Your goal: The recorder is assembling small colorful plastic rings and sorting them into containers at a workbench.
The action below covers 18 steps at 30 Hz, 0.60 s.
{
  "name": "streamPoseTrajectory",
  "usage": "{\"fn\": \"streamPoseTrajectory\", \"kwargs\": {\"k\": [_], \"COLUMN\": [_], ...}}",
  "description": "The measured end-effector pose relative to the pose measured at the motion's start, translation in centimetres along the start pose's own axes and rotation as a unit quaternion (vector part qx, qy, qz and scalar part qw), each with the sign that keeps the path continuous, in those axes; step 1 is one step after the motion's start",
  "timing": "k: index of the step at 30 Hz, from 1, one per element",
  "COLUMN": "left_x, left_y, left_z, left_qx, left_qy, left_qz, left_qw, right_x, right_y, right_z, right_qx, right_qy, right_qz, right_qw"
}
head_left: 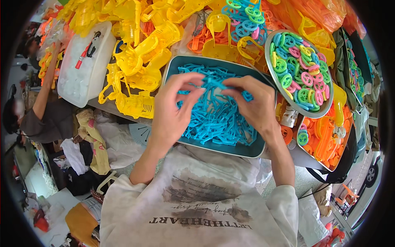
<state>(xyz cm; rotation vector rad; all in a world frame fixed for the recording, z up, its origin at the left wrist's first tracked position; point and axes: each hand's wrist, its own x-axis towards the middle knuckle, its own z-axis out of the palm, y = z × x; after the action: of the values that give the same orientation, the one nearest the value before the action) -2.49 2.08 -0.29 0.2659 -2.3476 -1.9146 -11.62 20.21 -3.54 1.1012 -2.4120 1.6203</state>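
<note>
A dark teal metal tray (263,149) in front of me holds a tangled heap of thin blue plastic pieces (216,119). Both hands hover over its far half, fingertips facing each other. My left hand (177,105) is slightly blurred, its thumb and fingers curved and apart, with nothing plainly between them. My right hand (254,105) pinches what looks like one small blue plastic piece (217,83) between thumb and forefinger. The near end of that piece is hidden by the fingertips, and its exact shape is blurred.
A round metal bowl (269,61) of multicoloured small plastic wheels stands to the right, above a tray of orange parts (319,140). Yellow plastic parts (142,66) pile up behind and left, beside a white tub (84,78). Another person's arm (46,86) reaches in at far left.
</note>
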Motion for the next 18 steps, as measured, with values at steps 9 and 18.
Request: {"fn": "streamPoseTrajectory", "kwargs": {"k": [9, 18], "left_x": [-9.2, -8.1], "left_y": [7.0, 7.7], "left_z": [4.0, 4.1], "left_qx": [-0.528, -0.559], "left_qy": [-0.476, -0.534], "left_qz": [-0.079, -0.064], "left_qw": [0.699, 0.631], "right_x": [0.3, 0.1], "right_y": [-0.5, -0.5], "right_z": [-0.1, -0.1], "right_qx": [0.041, 0.043], "right_qy": [0.001, 0.005], "right_qz": [0.092, 0.105], "right_qw": [0.995, 0.993]}}
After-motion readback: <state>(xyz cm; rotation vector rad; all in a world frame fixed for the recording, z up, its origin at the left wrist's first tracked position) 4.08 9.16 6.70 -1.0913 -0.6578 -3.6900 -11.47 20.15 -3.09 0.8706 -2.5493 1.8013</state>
